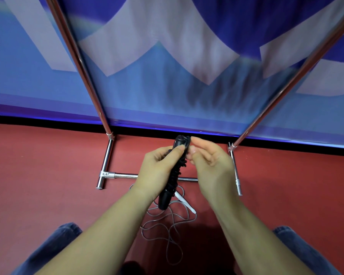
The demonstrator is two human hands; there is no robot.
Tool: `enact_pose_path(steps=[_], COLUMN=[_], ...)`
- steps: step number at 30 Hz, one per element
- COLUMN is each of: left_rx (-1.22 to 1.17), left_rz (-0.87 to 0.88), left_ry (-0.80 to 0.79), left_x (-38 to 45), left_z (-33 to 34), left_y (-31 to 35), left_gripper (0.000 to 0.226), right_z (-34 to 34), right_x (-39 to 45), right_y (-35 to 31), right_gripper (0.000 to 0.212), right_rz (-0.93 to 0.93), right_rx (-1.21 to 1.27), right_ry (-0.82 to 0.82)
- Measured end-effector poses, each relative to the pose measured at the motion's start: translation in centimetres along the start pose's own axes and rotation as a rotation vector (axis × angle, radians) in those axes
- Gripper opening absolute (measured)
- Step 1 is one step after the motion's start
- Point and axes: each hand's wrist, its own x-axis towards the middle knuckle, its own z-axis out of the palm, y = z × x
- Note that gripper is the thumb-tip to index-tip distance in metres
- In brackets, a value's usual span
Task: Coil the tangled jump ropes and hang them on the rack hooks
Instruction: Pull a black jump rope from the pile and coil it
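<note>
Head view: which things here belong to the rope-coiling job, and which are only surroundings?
Part of the job:
- black jump rope, wound around its handles, gripped by the left hand
- right hand, pinching the rope near its top
- grey jump rope, loose and tangled on the floor
- metal rack

Surroundings:
- red floor
- blue and white banner

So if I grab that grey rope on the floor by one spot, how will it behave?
The grey rope lies in loose tangled loops, so it is probably floppy and would trail. It looks thin, likely light. Loops may snag each other.
</note>
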Motion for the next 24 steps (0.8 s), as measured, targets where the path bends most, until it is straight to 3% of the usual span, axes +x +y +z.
enact_pose_path(steps=[7,16,21,24], left_rx=[0.121,0.272,0.216,0.213], left_rz=[0.093,0.071,0.064,0.079], left_ry=[-0.065,-0.051,-0.061,-0.048], left_x=[0.3,0.8,0.0,-0.4], left_z=[-0.5,-0.9,-0.3,0.3], left_y=[-0.8,-1.5,-0.9,-0.5], left_gripper=[0.009,0.038,0.029,0.035], right_z=[-0.4,-0.6,-0.8,-0.9], right_x=[0.2,0.7,0.8,0.3], right_y=[-0.3,-0.8,-1.1,-1.6], right_gripper=[0.02,0.023,0.022,0.015], right_rz=[0.129,0.208,0.272,0.201], right_rx=[0.175,0.116,0.166,0.181], right_ry=[0.027,0.084,0.083,0.046])
